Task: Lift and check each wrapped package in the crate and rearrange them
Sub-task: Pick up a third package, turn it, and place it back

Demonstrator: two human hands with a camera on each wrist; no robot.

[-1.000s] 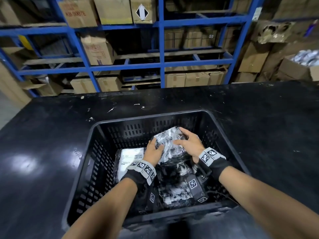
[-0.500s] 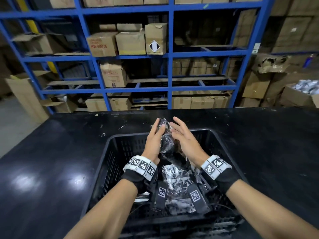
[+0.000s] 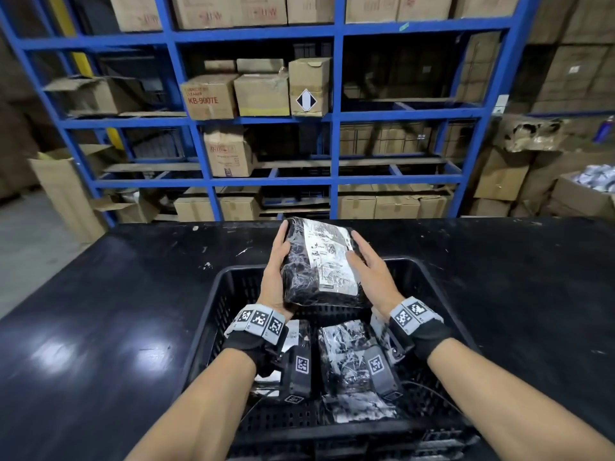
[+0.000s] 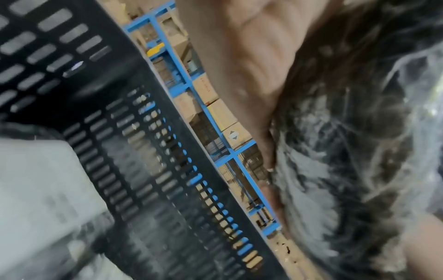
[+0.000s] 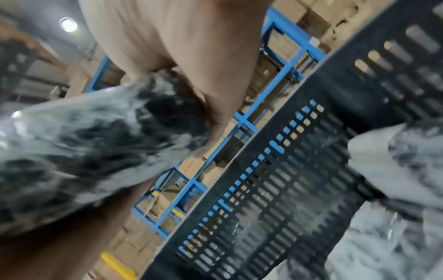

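A wrapped package [image 3: 319, 264], dark under clear film with a white label facing up, is held above the far end of the black slotted crate [image 3: 208, 314]. My left hand [image 3: 274, 271] grips its left side and my right hand [image 3: 369, 271] grips its right side, thumb on the label. The left wrist view shows my left hand [image 4: 239, 66] against the package [image 4: 347, 151], above the crate wall [image 4: 120, 151]. In the right wrist view my right hand [image 5: 179, 47] holds the package [image 5: 84, 147]. Several more wrapped packages [image 3: 346, 354] lie in the crate, partly hidden by my wrists.
The crate stands on a black table [image 3: 100, 311]. Behind the table is blue shelving [image 3: 336, 128] stacked with cardboard boxes. At the far right an open cardboard box [image 3: 582, 197] holds more wrapped items.
Both hands have lifted the package out of the crate and turned it from edge-on to label up. The head view has tilted upward.
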